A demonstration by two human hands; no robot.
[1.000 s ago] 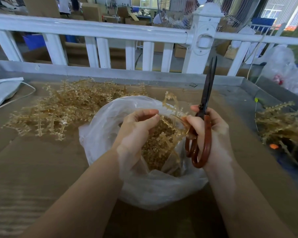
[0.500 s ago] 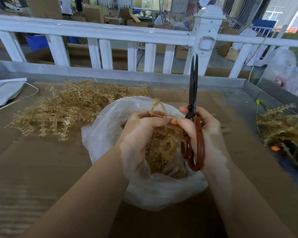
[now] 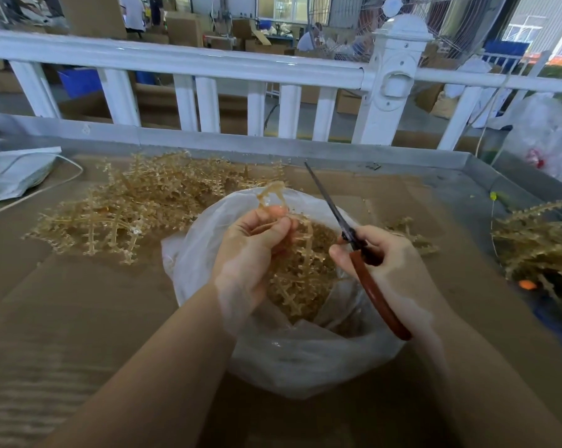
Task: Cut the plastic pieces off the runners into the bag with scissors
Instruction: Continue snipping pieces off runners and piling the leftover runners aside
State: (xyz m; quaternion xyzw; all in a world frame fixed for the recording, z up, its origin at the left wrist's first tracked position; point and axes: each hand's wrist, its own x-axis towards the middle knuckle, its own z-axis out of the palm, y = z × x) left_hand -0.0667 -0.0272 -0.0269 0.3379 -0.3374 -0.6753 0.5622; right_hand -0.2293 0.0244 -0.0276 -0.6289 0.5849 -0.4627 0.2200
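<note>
Over bag [image 3: 205, 253]: left hand [image 3: 250, 253] pinching a runner [image 3: 271, 197] by thumb and fingers, loop end sticking up behind bag's far rim, rest trailing down into bag mouth. Right hand [image 3: 386, 263] just right of bag centre, wrapped round red handles of scissors [image 3: 347, 231]; blades together, tip angled up-left toward bag's far rim, not yet on the runner.

To do the step well, prob.: keep runner hanging inside bag mouth so pcs drop straight in, not onto cardboard. Open blades, bring them to the runner just below left thumb, snip close to the stem. Feed runner thru fingers bit by bit. Keep left fingertips clear of blade line; hands sit close together.

Bag: thin clear plastic, mouth rolled open, sat on cardboard. Inside, a tan heap of pcs/runner bits, approx half the visible depth; exact fill unclear thru plastic.

Left of and behind bag: big uncut runner pile [image 3: 127, 208] loose on cardboard. Well right of bag: second pile [image 3: 538, 240] at tray edge; whether spent or uncut, can't tell. A few strays just right of bag.
</note>
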